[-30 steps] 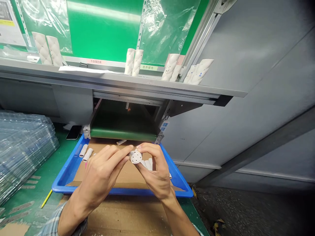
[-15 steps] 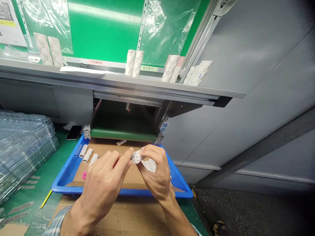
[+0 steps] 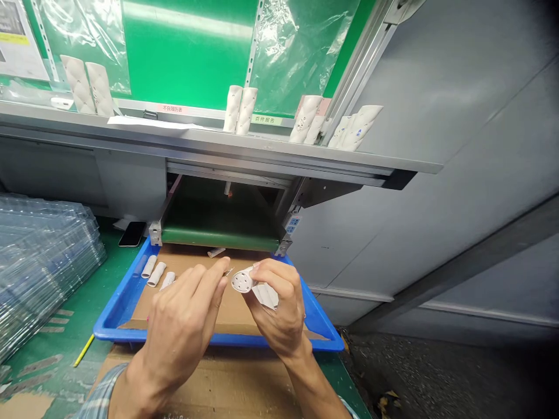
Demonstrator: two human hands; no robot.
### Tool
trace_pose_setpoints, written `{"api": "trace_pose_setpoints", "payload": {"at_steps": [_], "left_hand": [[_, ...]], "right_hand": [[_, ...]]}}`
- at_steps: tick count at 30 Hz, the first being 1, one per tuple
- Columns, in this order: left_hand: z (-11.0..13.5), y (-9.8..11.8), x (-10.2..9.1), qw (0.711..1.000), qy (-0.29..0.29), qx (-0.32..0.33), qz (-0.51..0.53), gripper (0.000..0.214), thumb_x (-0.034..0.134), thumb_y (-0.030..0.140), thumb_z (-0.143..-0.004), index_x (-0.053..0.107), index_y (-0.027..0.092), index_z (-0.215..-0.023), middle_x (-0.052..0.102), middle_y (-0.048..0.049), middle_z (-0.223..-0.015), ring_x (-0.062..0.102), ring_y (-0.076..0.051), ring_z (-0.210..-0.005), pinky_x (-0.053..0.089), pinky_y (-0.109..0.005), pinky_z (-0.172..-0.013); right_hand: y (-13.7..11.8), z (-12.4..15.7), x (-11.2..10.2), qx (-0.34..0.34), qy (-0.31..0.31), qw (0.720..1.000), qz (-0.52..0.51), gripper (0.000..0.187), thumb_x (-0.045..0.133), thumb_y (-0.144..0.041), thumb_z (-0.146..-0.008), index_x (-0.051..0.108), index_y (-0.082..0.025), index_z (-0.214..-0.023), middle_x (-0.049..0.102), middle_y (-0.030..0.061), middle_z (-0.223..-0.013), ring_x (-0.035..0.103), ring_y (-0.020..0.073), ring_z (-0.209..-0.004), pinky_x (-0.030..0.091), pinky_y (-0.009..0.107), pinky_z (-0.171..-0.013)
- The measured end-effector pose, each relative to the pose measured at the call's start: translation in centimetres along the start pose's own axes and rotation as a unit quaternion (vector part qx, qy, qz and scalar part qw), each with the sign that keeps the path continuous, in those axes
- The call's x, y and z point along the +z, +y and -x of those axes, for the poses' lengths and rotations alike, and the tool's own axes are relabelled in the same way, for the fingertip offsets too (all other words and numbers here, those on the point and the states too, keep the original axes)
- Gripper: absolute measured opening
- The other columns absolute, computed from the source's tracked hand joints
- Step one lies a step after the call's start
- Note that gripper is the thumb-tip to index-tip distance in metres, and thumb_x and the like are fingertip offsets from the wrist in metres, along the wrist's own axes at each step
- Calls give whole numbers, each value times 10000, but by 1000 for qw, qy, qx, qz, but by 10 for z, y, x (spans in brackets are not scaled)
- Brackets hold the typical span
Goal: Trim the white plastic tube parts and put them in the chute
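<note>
While the right hand (image 3: 279,308) holds one tube (image 3: 243,281), one tray (image 3: 244,341) sits below.

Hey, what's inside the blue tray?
Cardboard lines the blue tray, with white tubes at left, back and right. The left hand and right hand hide whatever lies behind them.

Phone (image 3: 132,234), yellow stick (image 3: 84,350) on green table (image 3: 98,294); grey wall (image 3: 437,139) alongside
</note>
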State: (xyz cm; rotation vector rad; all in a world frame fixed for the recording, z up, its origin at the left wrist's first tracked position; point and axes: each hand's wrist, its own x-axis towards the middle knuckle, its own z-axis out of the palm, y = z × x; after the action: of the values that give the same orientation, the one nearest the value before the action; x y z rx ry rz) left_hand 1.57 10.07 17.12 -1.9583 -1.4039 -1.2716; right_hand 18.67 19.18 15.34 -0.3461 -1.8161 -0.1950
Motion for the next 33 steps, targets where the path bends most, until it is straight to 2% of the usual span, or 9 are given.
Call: {"api": "trace_pose_setpoints", "payload": {"at_steps": [6, 14, 22, 26, 29, 33], "left_hand": [[-2, -1, -3, 998, -30, 26, 39, 317, 530, 185, -1141, 627, 148, -1440, 686, -31, -912, 609, -183, -773, 466, -305, -729], [-2, -1, -4, 999, -39, 24, 18, 310, 522, 200, -1149, 635, 176, -1437, 634, -16, -876, 546, -180, -747, 419, -311, -697], [-2, -3, -3, 1000, -21, 5, 3, 275, 502, 218, -1161, 654, 213, -1390, 658, -20, -885, 600, -167, -766, 459, -290, -706], [-5, -6, -1, 998, -1, -24, 59, 282, 527, 248, -1153, 633, 185, -1406, 734, -54, -1008, 668, -168, -832, 526, -293, -783], [-6, -8, -1, 992, -15, -53, 117, 312, 568, 298, -1138, 621, 201, -1430, 717, -20, -960, 648, -142, -768, 530, -263, -722], [-7, -8, -2, 985, -19, -69, 157, 271, 586, 265, -1114, 654, 237, -1375, 710, 10, -914, 629, -114, -722, 497, -217, -624]], "right_hand": [[-2, -1, -2, 29, 1, 999, -21, 501, 761, -47, -963, 582, -282, -1368, 693, 63, -1113, 738, 255, -1025, 681, 438, -849], [-3, -3, -2, 25, -2, 1000, -19, 521, 762, -37, -958, 587, -280, -1384, 706, 65, -1128, 753, 255, -1038, 691, 433, -860], [-3, -3, -2, 36, -18, 999, -35, 502, 751, -50, -968, 607, -282, -1389, 734, 77, -1131, 766, 266, -1042, 695, 438, -868], [-5, -2, -3, 70, -35, 993, -86, 464, 752, -67, -972, 619, -241, -1382, 733, 112, -1193, 752, 267, -1096, 687, 434, -920], [-8, -1, -3, 91, -52, 987, -122, 468, 750, -72, -969, 624, -234, -1389, 738, 121, -1217, 745, 272, -1130, 677, 442, -969], [-11, 0, -6, 94, -59, 982, -154, 486, 737, -47, -954, 624, -215, -1395, 741, 121, -1226, 736, 253, -1153, 664, 406, -1014]]}}
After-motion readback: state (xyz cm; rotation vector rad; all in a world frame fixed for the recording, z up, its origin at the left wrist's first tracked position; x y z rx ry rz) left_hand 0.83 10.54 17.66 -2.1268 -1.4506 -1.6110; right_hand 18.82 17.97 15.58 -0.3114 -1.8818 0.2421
